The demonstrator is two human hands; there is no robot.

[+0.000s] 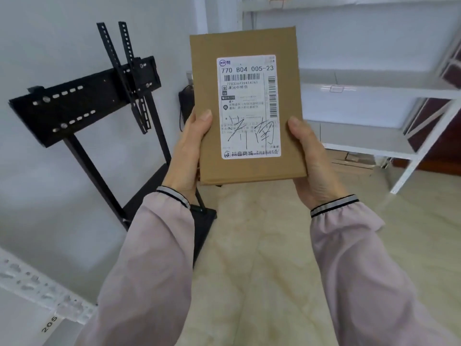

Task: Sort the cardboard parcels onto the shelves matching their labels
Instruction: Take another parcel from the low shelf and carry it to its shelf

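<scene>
A flat brown cardboard parcel [207,83] is held upright in front of me, its face toward the camera. A white shipping label [249,106] on it reads "770 B04 005-23", with barcodes and black handwriting across the lower half. My left hand [192,148] grips the parcel's lower left edge, thumb on the front. My right hand [311,161] grips the lower right edge and bottom corner, thumb on the front. Both arms wear pale pink sleeves.
A white metal shelf rack [374,91] stands at the right, behind the parcel. A black TV-mount stand [82,106] stands at the left against the white wall. A white slotted shelf post tagged "205" [45,293] crosses the bottom left. The floor is beige tile.
</scene>
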